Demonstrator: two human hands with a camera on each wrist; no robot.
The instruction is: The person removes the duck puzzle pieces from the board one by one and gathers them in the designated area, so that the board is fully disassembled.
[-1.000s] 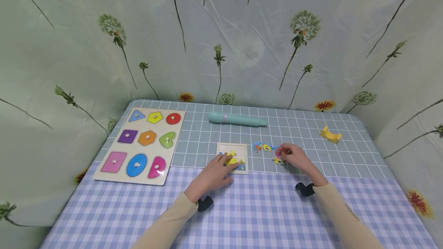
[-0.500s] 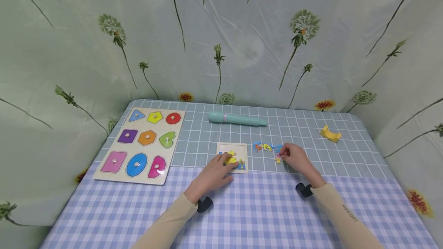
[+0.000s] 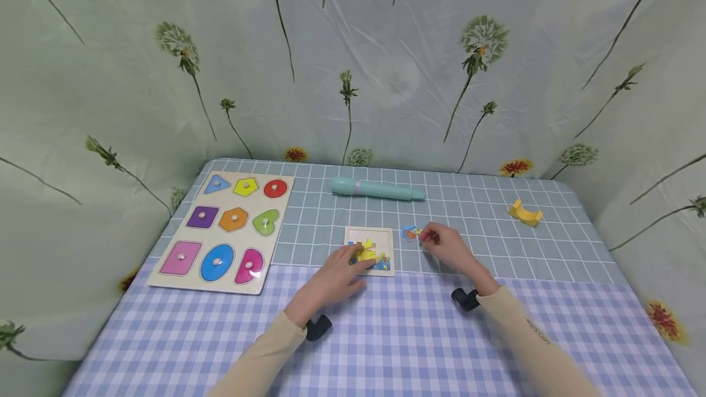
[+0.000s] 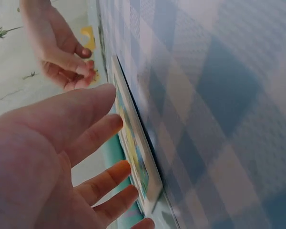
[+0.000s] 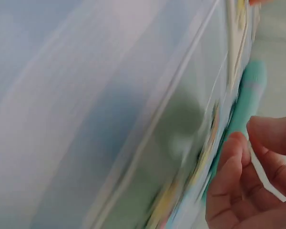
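Wooden tray [image 3: 368, 229] is lying beneath the left hand [image 3: 335, 276], fingers spread.
The right hand [image 3: 449, 246] is pinching a piece [image 5: 260, 168] near other pieces [image 3: 409, 233].

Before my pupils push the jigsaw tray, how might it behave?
The jigsaw tray looks stiff, judging by its straight, wood-like rim. Lying flat and low, it would probably slide rather than tip. Its puzzle pieces could shift if it's tilted, since its far side looks unfilled.
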